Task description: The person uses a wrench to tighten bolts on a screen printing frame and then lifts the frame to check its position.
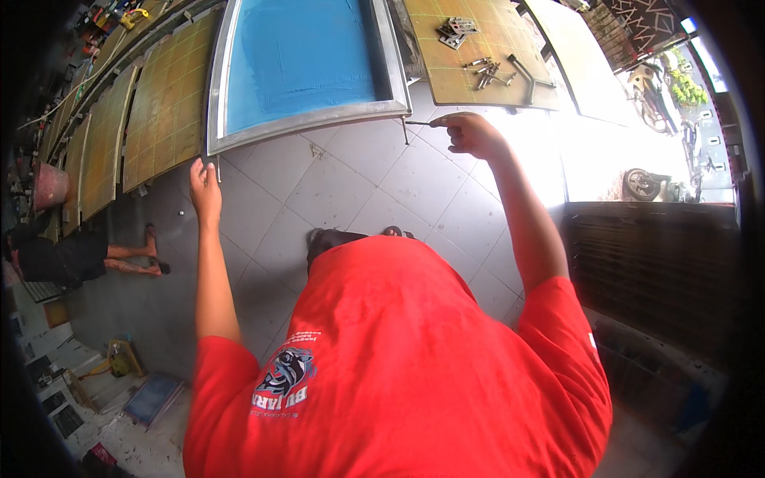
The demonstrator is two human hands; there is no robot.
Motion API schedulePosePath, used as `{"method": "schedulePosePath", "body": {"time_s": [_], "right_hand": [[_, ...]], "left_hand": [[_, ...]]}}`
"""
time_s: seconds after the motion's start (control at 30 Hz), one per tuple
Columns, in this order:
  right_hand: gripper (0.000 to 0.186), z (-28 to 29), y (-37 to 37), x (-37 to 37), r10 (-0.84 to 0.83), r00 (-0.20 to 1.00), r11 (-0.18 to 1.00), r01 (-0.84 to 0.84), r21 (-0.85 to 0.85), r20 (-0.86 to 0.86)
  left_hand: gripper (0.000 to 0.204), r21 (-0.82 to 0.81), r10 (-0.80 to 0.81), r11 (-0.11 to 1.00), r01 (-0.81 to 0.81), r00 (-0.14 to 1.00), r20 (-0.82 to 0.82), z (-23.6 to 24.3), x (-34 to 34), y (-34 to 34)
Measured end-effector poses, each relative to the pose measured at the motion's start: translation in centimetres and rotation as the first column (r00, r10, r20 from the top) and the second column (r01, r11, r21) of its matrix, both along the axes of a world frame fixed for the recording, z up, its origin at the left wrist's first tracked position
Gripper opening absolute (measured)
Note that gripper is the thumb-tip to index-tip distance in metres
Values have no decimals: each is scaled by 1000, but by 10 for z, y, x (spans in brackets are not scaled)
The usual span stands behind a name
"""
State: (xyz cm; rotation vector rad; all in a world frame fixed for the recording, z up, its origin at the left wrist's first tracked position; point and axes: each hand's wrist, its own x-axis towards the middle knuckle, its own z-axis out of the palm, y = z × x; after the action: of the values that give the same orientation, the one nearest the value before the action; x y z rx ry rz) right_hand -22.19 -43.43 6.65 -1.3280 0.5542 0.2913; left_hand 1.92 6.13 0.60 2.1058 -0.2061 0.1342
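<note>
A metal-framed screen with a blue surface spans the upper middle. My right hand holds a thin dark metal rod in its fingers. The rod reaches to an upright bolt beneath the frame's right corner. My left hand is raised just below the frame's left corner, fingers apart and slightly bent, beside a thin upright metal piece. Whether it touches that piece I cannot tell.
Yellowish gridded boards flank the screen. A right board carries several clamps and bolts. A person with bare legs is at the left. A pink bucket, parked two-wheelers and a dark slatted panel sit around.
</note>
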Motion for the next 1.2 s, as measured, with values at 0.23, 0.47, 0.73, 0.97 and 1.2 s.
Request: {"method": "schedulePosePath", "body": {"time_s": [0.23, 0.47, 0.73, 0.97, 1.2], "right_hand": [[20, 10, -4, 31, 88, 993, 990, -96, -107, -81], [54, 7, -21, 47, 491, 798, 186, -489, -852, -350], [48, 21, -8, 56, 461, 803, 221, -516, -827, -378], [26, 23, 7, 79, 580, 703, 27, -521, -853, -411], [10, -7, 8, 77, 254, 917, 746, -388, -542, -307]], "left_hand": [[56, 35, -117, 992, 122, 985, -127, 9, 61, 0], [58, -22, -185, 982, 187, 937, -296, -4, 93, -6], [70, -145, -238, 971, 192, 846, -477, -21, 119, -18], [44, -261, -201, 960, 101, 896, -395, -38, 121, -24], [43, -317, -263, 938, 139, 881, -393, -29, 118, -29]]}}
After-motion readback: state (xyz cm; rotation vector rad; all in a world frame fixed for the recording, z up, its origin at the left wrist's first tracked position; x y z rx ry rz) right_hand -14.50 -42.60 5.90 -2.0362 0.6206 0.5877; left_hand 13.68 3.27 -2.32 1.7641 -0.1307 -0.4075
